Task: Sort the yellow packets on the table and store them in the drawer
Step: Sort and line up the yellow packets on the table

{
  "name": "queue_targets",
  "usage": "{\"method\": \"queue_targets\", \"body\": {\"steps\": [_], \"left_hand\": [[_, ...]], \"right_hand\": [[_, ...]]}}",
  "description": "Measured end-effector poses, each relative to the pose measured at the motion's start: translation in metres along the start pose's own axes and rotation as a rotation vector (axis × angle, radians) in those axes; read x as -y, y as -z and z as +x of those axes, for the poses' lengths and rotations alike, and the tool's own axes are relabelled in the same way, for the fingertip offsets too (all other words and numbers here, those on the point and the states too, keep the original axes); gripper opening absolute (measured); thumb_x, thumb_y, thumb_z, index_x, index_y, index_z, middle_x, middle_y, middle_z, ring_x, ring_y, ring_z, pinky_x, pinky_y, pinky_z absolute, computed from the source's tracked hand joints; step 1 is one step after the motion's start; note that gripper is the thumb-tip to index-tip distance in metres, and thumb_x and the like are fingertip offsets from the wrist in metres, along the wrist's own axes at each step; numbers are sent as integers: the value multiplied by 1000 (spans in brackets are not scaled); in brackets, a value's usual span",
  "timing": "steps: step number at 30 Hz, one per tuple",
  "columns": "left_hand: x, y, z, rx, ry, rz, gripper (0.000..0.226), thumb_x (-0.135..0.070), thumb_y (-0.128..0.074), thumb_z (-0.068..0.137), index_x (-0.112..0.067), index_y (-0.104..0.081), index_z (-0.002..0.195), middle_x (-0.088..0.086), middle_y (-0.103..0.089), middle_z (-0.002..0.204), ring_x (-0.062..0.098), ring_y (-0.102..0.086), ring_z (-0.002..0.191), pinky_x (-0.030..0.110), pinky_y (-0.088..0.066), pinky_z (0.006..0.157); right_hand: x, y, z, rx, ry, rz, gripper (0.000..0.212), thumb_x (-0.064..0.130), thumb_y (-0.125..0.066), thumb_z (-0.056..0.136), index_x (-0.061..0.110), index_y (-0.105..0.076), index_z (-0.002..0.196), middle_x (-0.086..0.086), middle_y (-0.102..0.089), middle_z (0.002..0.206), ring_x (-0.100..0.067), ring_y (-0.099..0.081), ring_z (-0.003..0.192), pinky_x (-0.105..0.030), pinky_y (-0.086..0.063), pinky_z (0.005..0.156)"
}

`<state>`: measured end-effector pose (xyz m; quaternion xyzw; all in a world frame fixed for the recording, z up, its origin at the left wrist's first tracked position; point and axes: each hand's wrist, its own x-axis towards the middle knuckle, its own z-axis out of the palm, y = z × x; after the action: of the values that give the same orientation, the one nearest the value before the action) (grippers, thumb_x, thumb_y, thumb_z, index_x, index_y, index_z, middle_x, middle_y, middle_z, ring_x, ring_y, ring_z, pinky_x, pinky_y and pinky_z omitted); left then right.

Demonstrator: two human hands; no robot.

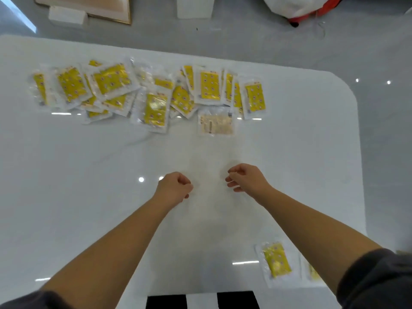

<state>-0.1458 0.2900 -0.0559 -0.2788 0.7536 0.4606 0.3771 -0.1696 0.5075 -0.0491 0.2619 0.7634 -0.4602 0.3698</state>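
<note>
Several yellow packets (pixel 156 109) in clear wrappers lie in a loose overlapping row across the far side of the white table (pixel 89 186). One pale beige packet (pixel 216 124) lies just in front of that row. Another yellow packet (pixel 276 259) rests near the front right edge, with a second one partly hidden under my right forearm. My left hand (pixel 175 186) hovers over the table's middle with its fingers curled shut and nothing in it. My right hand (pixel 245 178) is beside it, fingers loosely curled, also holding nothing. No drawer is visible.
Beyond the table on the grey floor lie a flat framed board (pixel 100 7), a white block (pixel 68 16), a white box (pixel 194 6) and a white bag with a red item (pixel 296 10). The table's rounded corner is at the right.
</note>
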Motion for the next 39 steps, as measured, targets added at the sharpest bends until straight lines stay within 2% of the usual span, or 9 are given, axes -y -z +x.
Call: {"method": "queue_targets", "body": {"steps": [8, 12, 16, 20, 24, 27, 31, 36, 39], "left_hand": [[3, -173, -54, 156, -152, 426, 8, -20, -58, 85, -19, -61, 92, -3, -63, 94, 16, -60, 86, 31, -51, 76], [0, -224, -74, 170, -239, 625, 19, -25, -54, 87, -19, -55, 105, -2, -58, 103, 17, -56, 92, 27, -42, 72], [10, -259, -86, 140, -323, 887, 34, -28, -51, 91, -16, -47, 122, 3, -50, 121, 22, -51, 109, 32, -43, 81], [21, -279, -94, 34, -393, 1148, 65, -49, -61, 80, -16, -36, 130, 6, -38, 131, 24, -42, 114, 34, -38, 86], [35, -288, -94, -51, -469, 1281, 83, -62, -66, 72, -13, -31, 128, 7, -35, 130, 25, -38, 114, 37, -32, 92], [39, -293, -90, -89, -451, 1290, 81, -61, -67, 72, -11, -33, 126, 6, -37, 127, 24, -38, 112, 35, -32, 92], [36, -298, -88, -65, -392, 1231, 76, -54, -71, 73, -13, -36, 127, 4, -40, 126, 21, -42, 112, 32, -33, 91], [34, -296, -82, 7, -328, 918, 55, -20, -73, 80, -11, -41, 124, 6, -39, 128, 19, -53, 101, 27, -45, 79], [36, -295, -82, -10, -349, 822, 50, -11, -71, 81, -12, -42, 122, 6, -40, 126, 19, -53, 98, 25, -47, 76]], "right_hand": [[-126, 100, -35, -11, 136, -398, 12, 17, -64, 86, 20, -66, 98, 5, -67, 94, -11, -61, 88, -18, -43, 77], [-170, 133, -48, 11, 179, -585, 27, 19, -68, 84, 21, -62, 110, 5, -64, 103, -12, -58, 94, -27, -49, 88], [-205, 151, -66, 26, 207, -810, 45, 29, -69, 83, 26, -52, 125, 6, -57, 117, -14, -55, 107, -29, -45, 90], [-234, 158, -76, 13, 295, -1090, 65, 43, -73, 76, 29, -43, 132, 5, -48, 129, -18, -48, 117, -33, -40, 94], [-259, 153, -78, -23, 397, -1358, 84, 36, -90, 48, 27, -52, 122, -1, -56, 113, -24, -56, 99, -39, -47, 81], [-264, 149, -77, -102, 418, -1380, 85, 23, -93, 39, 21, -56, 115, -2, -61, 98, -23, -61, 83, -37, -47, 72], [-261, 149, -73, -6, 332, -1328, 61, 19, -76, 75, 15, -43, 126, -1, -55, 115, -23, -57, 102, -32, -39, 82], [-256, 150, -65, 39, 140, -1083, 23, 22, -65, 82, 20, -51, 99, 3, -51, 98, -18, -53, 85, -28, -41, 68], [-243, 153, -59, 0, 55, -968, 17, 27, -61, 83, 24, -45, 89, 7, -51, 88, -17, -52, 79, -27, -40, 66]]}}
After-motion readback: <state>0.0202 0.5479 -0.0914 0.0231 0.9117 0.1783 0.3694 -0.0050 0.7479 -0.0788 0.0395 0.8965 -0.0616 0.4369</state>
